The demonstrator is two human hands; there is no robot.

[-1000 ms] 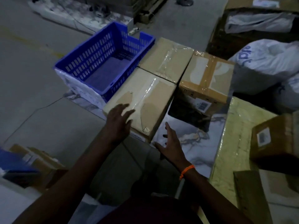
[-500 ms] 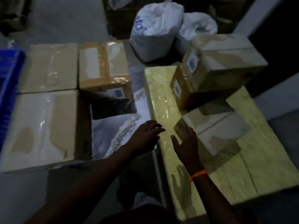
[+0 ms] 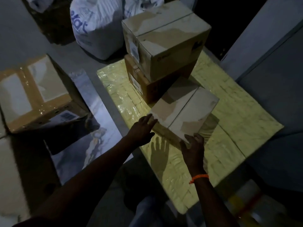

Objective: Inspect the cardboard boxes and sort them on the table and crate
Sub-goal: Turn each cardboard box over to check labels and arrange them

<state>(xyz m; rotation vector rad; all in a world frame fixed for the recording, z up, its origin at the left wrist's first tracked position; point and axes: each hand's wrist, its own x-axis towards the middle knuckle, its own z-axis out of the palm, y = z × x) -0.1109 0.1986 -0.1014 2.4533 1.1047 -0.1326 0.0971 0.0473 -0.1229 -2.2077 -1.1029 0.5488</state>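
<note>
yellow wrapped table (image 3: 237, 128) bears 2 boxes: a pale box (image 3: 183, 112) in front, a brown box (image 3: 155, 90) just behind.

Five cardboard boxes are in view. Three stand on the yellow plastic-wrapped surface (image 3: 237, 115): a pale flat box (image 3: 185, 110), a brown lower box (image 3: 152, 90) and a pale top box (image 3: 165, 35) stacked on it. Two are at the left by the white marble-patterned surface (image 3: 98, 115): a brown clear-taped box (image 3: 34, 94) and a pale box cut off by the frame's edge (image 3: 8, 177). There are three white barcode labels, one on each of three boxes. Three white woven sacks are visible: a blue-lettered sack (image 3: 96, 28) and two partly seen sacks at the top. There are two hands, a left hand (image 3: 141, 130) and a right hand (image 3: 193, 148), and one orange wrist thread (image 3: 199, 177).
</note>
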